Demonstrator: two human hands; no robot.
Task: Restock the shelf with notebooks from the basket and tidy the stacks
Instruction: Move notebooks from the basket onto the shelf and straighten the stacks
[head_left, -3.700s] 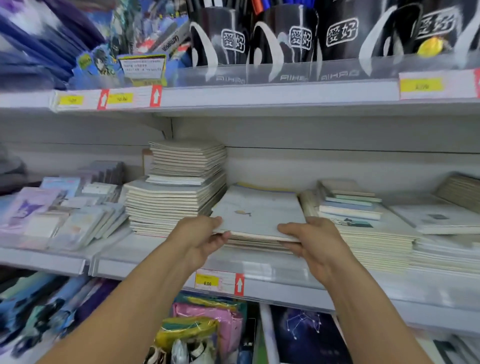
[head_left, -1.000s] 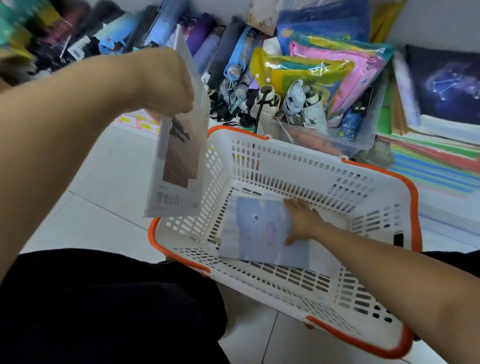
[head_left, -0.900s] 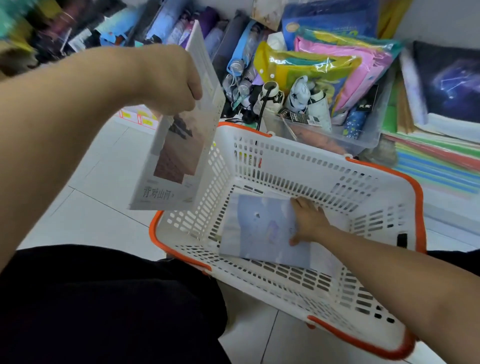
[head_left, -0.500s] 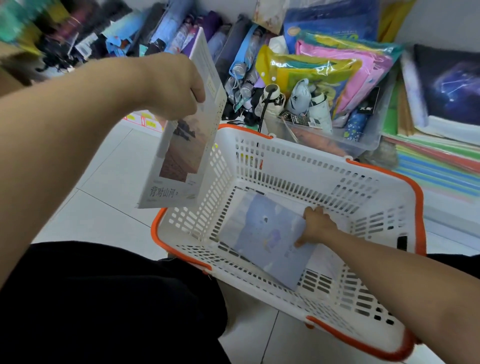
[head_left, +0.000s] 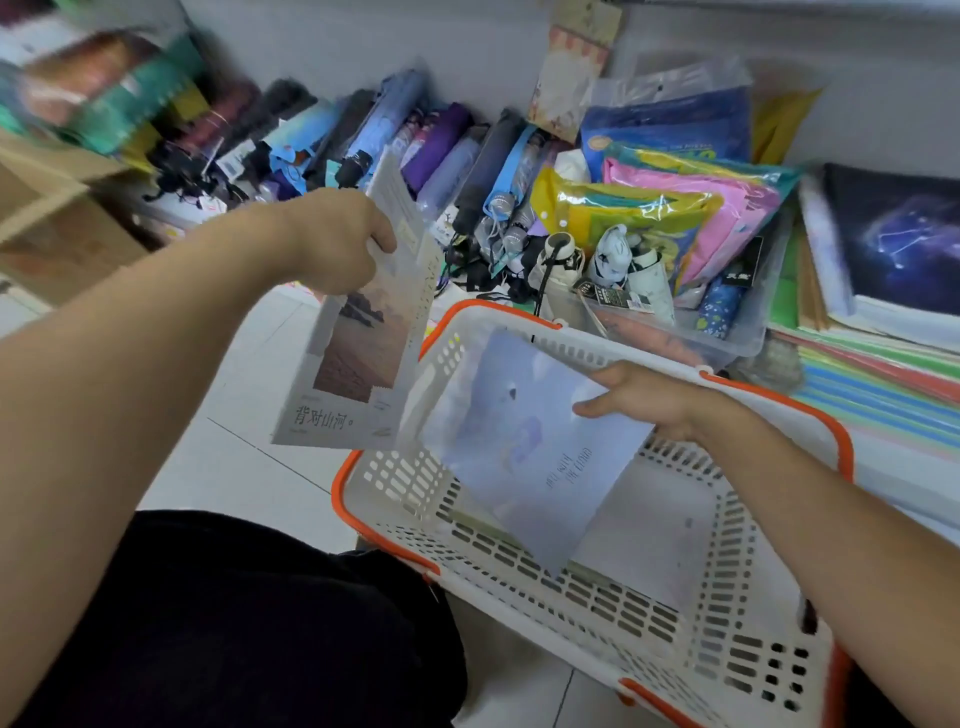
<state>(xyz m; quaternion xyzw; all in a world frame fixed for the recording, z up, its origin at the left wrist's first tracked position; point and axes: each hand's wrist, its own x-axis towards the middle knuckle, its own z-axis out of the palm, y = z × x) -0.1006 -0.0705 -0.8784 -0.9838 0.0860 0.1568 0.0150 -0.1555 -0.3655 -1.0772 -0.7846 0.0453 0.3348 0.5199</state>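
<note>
A white plastic basket (head_left: 597, 597) with an orange rim sits on the floor before me. My right hand (head_left: 644, 397) pinches the upper edge of a pale blue notebook (head_left: 524, 447), which is tilted up out of the basket. Another pale notebook (head_left: 654, 525) lies flat on the basket's bottom. My left hand (head_left: 332, 239) grips a white notebook with a desert picture (head_left: 358, 358), held upright just left of the basket's near corner.
The bottom shelf behind the basket holds folded umbrellas (head_left: 395, 140), bright plastic pouches (head_left: 670, 208), a clear bin (head_left: 691, 338) and a dark starry book stack (head_left: 893, 249). White floor tiles (head_left: 244, 441) lie to the left. My dark-clothed knee (head_left: 234, 623) is below.
My right hand has lifted the blue notebook from the basket bottom up toward the left hand's notebook. The view earlier left the shelf stacks for the basket.
</note>
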